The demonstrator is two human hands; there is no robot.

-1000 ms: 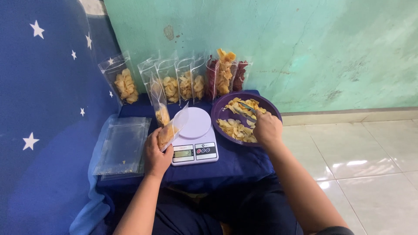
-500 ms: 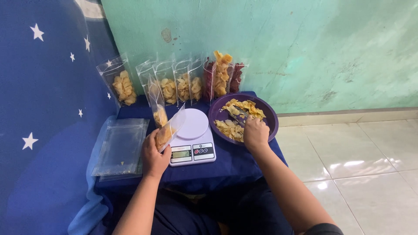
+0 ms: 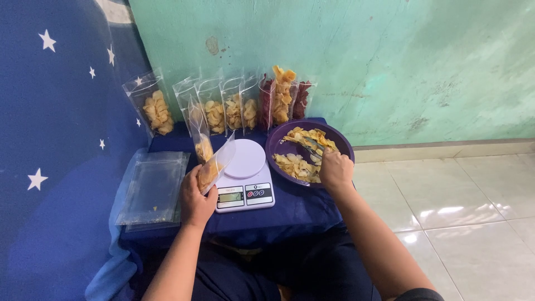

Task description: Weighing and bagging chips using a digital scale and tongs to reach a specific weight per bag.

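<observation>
Head view shows the left hand (image 3: 196,202) at lower centre closed around a clear pouch (image 3: 214,166) part-filled with chips, beside the white scale (image 3: 245,177). Right hand (image 3: 336,169) grips tongs (image 3: 312,146) inside the purple bowl (image 3: 278,139) of chips, centre right on the blue table (image 3: 301,206).

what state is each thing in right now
left hand: holding bag
bag: open, partly filled with chips
right hand: in bowl, gripping tongs
tongs: in the chips
bowl: part full of chips
scale: on, pan bare
row of bags: filled, upright
empty bags: stacked flat
</observation>
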